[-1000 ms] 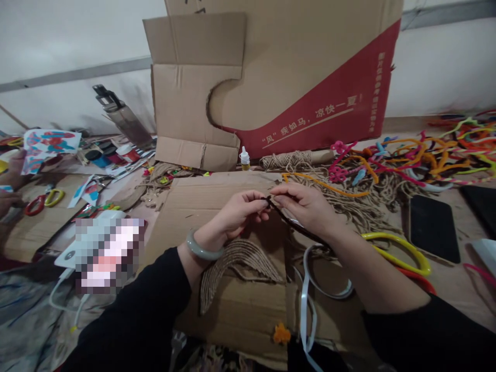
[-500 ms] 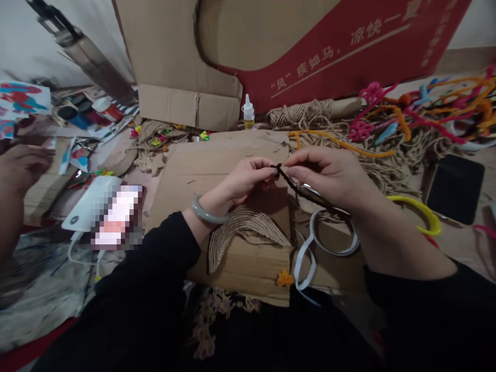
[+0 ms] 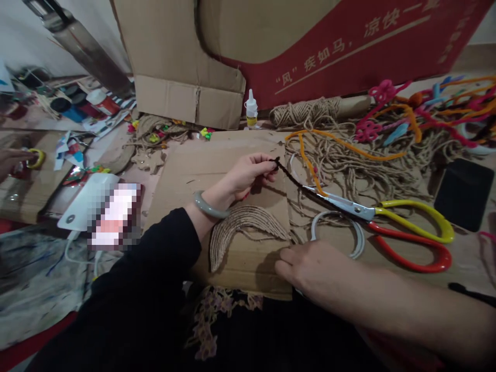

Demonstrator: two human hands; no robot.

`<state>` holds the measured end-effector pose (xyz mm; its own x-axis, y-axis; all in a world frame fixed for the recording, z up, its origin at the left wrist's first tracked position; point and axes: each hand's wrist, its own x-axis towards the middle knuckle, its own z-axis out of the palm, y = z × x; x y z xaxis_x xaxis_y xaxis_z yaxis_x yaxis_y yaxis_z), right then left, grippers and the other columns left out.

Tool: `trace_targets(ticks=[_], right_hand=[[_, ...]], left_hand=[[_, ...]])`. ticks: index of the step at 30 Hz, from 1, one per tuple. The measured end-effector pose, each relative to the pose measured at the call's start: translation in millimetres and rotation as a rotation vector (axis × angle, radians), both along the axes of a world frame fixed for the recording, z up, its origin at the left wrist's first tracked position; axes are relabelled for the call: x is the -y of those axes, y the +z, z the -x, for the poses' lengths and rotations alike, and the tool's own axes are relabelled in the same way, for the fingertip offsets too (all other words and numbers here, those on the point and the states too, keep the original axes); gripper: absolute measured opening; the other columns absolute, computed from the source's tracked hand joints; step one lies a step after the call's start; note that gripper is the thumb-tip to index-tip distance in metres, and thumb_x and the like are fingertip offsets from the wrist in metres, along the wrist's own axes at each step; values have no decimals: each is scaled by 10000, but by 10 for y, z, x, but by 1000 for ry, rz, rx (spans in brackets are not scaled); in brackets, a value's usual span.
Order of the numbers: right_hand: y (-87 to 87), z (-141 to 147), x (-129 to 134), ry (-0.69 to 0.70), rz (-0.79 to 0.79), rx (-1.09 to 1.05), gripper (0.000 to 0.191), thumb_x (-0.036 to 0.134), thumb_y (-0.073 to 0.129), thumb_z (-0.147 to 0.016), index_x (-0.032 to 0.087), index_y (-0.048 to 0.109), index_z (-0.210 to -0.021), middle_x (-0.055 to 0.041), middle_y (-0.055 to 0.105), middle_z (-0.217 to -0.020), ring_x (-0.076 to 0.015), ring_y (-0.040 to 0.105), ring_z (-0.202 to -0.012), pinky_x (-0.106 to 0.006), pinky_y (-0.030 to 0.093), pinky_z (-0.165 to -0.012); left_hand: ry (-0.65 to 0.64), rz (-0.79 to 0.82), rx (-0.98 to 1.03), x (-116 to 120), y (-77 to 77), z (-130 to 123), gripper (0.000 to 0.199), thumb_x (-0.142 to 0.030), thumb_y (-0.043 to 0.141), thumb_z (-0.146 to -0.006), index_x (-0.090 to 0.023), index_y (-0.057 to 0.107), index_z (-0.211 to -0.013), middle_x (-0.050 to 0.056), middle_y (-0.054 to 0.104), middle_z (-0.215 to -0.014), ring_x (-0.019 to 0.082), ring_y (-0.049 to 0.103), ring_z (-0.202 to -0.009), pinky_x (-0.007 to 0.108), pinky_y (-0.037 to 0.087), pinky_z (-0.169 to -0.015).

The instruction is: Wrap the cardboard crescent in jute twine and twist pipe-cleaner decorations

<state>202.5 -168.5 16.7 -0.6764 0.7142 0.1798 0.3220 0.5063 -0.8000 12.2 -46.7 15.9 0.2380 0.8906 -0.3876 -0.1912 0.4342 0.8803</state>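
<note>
My left hand [image 3: 250, 175], with a pale bangle [image 3: 211, 205] on its wrist, pinches one end of a dark pipe cleaner [image 3: 293, 178]. The stem's free length trails right along the blades of the scissors [image 3: 346, 205], which have one yellow and one red handle. Over the right edge of the cardboard sheet [image 3: 251, 268], my right hand [image 3: 315, 266] has its fingers drawn together. What they hold, if anything, is hidden. A curved piece covered in twine [image 3: 244, 222] lies on the cardboard between my hands. Beside my right hand is a roll of white tape [image 3: 358, 240].
A glue bottle [image 3: 251, 109] stands behind the cardboard. Loose twine [image 3: 356, 165] and coloured pipe cleaners [image 3: 411, 124] spread to the right, near a dark phone [image 3: 464, 194]. A white power bank [image 3: 87, 201] lies left. Another person's hand [image 3: 11, 159] is at the far left.
My right hand has left the dark pipe cleaner and come down to the cardboard's right edge, covering the orange flower's spot. The scissors now show fully. The other person's hand has moved back.
</note>
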Motion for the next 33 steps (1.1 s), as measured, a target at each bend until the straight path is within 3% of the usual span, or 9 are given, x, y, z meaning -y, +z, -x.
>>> trace_targets(ticks=[2,4,8,12,17,23,26,30,33], right_hand=[[94,21,-105,273,-102,276,172,109,549,-717,268,612,-695,31,577,-589,-97,456,-474,-259,319,-460],[274,72,-300,408,-105,425,144,177,505,-801,242,607,-722,35,602,-628,-96,519,-514,-244,327,-477],[499,280,-695,173,-64,449,86,233,549,-819,229,616,-872,12,687,-820,-140,611,-700,-250,396,-596],[368,460,-879,-99,-131,525,250,344,504,-868,220,597,-1063,-38,700,-971,-199,637,-832,-285,399,-644],[207,473,-785,-12,-203,727,337,454,518,-849,189,609,-1036,-84,684,-1014,-270,647,-891,-317,419,-626],[224,552,-602,-24,-319,787,318,395,504,-869,156,600,-1056,-112,680,-976,-258,658,-834,-311,434,-596],[314,492,-711,-132,-316,716,296,394,472,-886,181,630,-1017,-97,692,-955,-245,655,-808,-313,438,-611],[492,272,-1061,-364,-390,318,229,270,465,-882,199,674,-944,-57,701,-923,-197,631,-842,-306,446,-725],[525,171,-1317,-443,-348,94,209,236,528,-827,180,685,-954,-45,702,-880,-163,612,-760,-280,448,-699]], left_hand=[[36,-23,29,-22,13,15,54,-104,586,-780,-126,547,-751,-38,584,-585,34,556,-480,142,346,-444],[86,-57,54,-46,41,29,47,-118,589,-779,-133,551,-754,-39,590,-591,31,553,-484,138,347,-445],[195,-131,74,-103,129,56,49,-140,594,-782,-145,550,-762,-45,597,-599,26,543,-480,136,361,-459],[258,-212,69,-157,229,118,69,-155,608,-779,-156,540,-767,-56,597,-628,13,547,-503,128,367,-485],[242,-218,48,-165,278,206,61,-158,603,-783,-155,542,-780,-54,592,-622,16,540,-499,136,366,-487],[199,-212,62,-115,263,188,64,-132,584,-786,-137,543,-737,-42,581,-596,21,532,-482,142,347,-468],[162,-180,54,-97,262,153,52,-112,571,-785,-128,553,-738,-32,583,-592,28,534,-479,147,345,-462],[58,-127,64,-98,275,122,47,-101,570,-778,-123,558,-738,-18,584,-582,40,550,-490,147,353,-463],[-45,-117,110,-113,287,107,33,-117,587,-767,-119,563,-743,-12,590,-602,41,546,-479,145,351,-446]])
